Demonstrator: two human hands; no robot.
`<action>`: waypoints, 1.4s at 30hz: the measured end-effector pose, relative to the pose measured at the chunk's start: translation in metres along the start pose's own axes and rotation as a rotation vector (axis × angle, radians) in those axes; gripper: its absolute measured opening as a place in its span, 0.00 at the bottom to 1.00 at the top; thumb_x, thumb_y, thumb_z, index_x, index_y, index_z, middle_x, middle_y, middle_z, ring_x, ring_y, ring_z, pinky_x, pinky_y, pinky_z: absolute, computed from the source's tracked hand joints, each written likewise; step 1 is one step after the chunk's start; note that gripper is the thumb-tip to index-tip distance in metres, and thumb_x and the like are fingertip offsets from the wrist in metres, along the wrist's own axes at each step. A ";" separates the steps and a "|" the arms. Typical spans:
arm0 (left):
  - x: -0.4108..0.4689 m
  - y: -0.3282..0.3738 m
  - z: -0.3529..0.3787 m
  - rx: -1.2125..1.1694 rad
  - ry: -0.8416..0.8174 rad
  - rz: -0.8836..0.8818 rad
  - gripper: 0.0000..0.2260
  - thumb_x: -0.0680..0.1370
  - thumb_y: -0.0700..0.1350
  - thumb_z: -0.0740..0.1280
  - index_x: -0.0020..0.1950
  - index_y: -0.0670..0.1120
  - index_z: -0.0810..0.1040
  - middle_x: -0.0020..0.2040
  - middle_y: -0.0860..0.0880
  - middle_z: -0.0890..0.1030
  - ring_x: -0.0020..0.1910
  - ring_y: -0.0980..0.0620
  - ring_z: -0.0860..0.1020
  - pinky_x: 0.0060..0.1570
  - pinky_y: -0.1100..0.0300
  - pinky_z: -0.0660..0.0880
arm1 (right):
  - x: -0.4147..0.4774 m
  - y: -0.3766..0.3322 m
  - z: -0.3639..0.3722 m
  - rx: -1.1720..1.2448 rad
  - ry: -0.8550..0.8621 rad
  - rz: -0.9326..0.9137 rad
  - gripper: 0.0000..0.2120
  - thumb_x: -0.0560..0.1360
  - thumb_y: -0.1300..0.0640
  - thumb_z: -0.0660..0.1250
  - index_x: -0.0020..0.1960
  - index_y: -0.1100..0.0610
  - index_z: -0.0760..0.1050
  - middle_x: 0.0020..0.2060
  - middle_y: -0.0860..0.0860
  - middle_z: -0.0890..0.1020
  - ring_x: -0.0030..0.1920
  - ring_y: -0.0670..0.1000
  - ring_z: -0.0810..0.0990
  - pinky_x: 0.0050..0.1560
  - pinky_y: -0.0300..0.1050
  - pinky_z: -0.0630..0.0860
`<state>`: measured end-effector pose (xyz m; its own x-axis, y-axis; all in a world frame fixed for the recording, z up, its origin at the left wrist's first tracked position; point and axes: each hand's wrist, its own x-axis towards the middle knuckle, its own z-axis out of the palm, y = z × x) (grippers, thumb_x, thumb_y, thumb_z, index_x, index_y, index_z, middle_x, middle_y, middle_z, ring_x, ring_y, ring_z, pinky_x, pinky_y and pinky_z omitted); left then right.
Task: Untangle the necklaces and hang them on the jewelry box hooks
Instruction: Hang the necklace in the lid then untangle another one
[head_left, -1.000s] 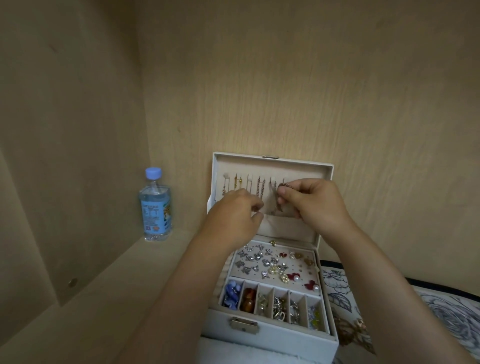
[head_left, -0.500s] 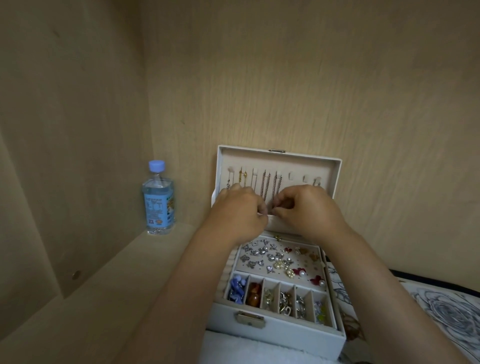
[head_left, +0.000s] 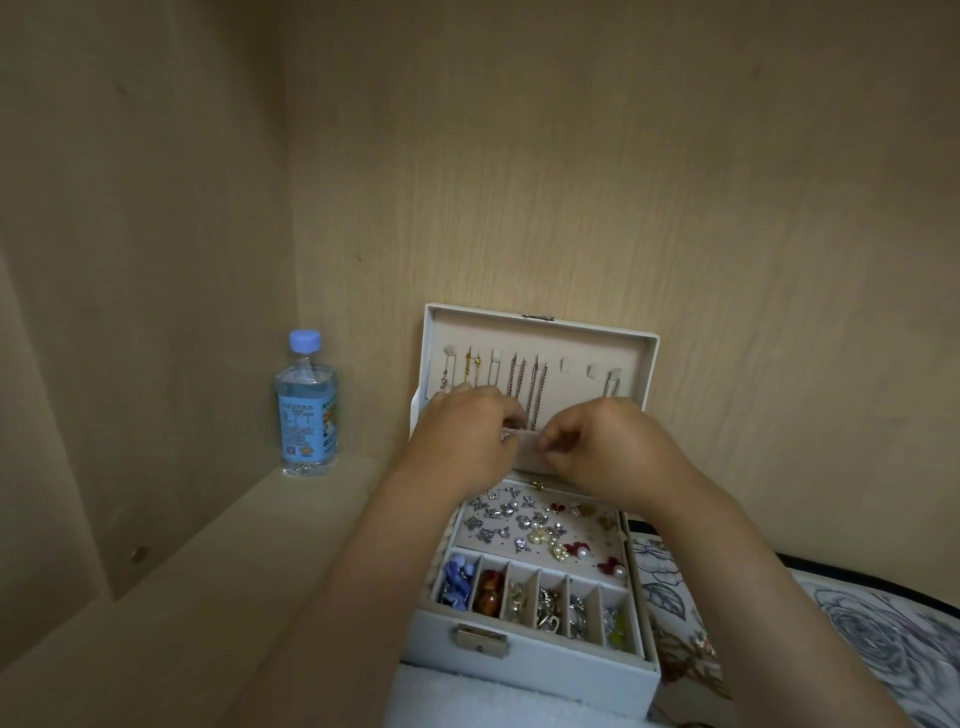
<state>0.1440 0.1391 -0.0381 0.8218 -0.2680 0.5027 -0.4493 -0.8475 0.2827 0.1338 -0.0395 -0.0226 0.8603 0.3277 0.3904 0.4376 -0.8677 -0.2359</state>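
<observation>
Now both hands work at the lid pocket, just under the hung necklaces.

Left hand (head_left: 467, 441) and right hand (head_left: 602, 447) sit close together, fingertips curled onto the top hem of the beige fabric pocket (head_left: 527, 453); whether they pinch the hem or a chain end, I cannot tell. Thin pinkish metal link chains (head_left: 524, 384) hang straight down from the pale hooks (head_left: 565, 366) in the upright lid of the white leatherette jewelry box (head_left: 530, 670), directly above the gap between the hands. Two bare hooks lie up and right, nearer the right hand.
</observation>
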 end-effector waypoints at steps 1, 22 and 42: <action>-0.001 0.001 -0.001 -0.005 0.010 0.010 0.11 0.78 0.48 0.66 0.59 0.55 0.80 0.57 0.55 0.79 0.58 0.52 0.72 0.62 0.53 0.69 | -0.003 -0.001 0.002 -0.050 -0.050 0.009 0.04 0.72 0.47 0.74 0.47 0.43 0.84 0.40 0.38 0.85 0.41 0.38 0.81 0.47 0.45 0.82; -0.006 0.006 0.006 -0.574 -0.152 -0.199 0.05 0.74 0.45 0.73 0.47 0.54 0.85 0.39 0.55 0.84 0.38 0.56 0.81 0.40 0.56 0.80 | -0.007 0.010 0.017 0.382 0.018 0.163 0.05 0.77 0.53 0.71 0.44 0.49 0.85 0.36 0.43 0.85 0.35 0.39 0.81 0.37 0.36 0.77; -0.003 0.006 0.003 -0.741 -0.392 -0.395 0.06 0.78 0.46 0.69 0.45 0.47 0.84 0.39 0.51 0.86 0.33 0.55 0.77 0.30 0.63 0.71 | -0.012 0.015 0.008 0.517 -0.003 0.165 0.05 0.69 0.58 0.79 0.44 0.53 0.86 0.36 0.47 0.87 0.36 0.45 0.84 0.41 0.40 0.82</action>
<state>0.1402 0.1331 -0.0403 0.9621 -0.2723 -0.0158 -0.1091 -0.4374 0.8926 0.1326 -0.0535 -0.0381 0.9291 0.2042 0.3083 0.3670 -0.6112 -0.7012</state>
